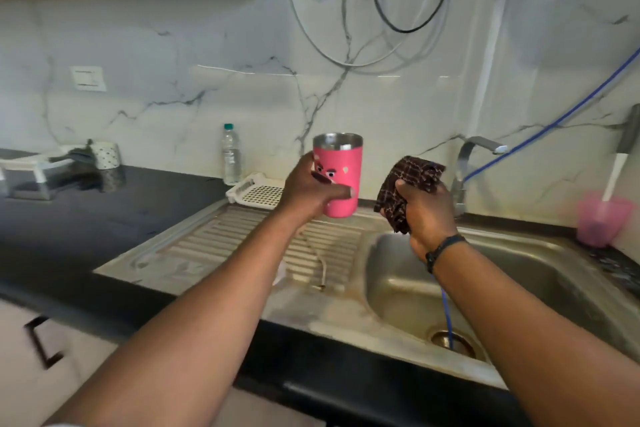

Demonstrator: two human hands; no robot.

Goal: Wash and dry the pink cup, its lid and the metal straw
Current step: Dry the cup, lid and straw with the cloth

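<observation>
My left hand (310, 192) grips the pink cup (341, 172) upright above the steel draining board (214, 246). The cup has a steel rim, a cartoon face on its side and no lid on it. To its right, my right hand (424, 215) is closed on a bunched dark checked cloth (407, 185), held over the left edge of the sink basin (519, 288). Cup and cloth are a short gap apart. A thin bent metal straw (318, 262) lies on the draining board below the cup. The lid is not clearly visible.
A white perforated tray (259, 192) and a clear water bottle (231, 156) stand behind the board. The tap (467, 163) rises behind the sink, with a blue hose (446, 308) running into the drain. A pink tumbler (601, 222) stands at the right. Black counter (86, 225) lies left.
</observation>
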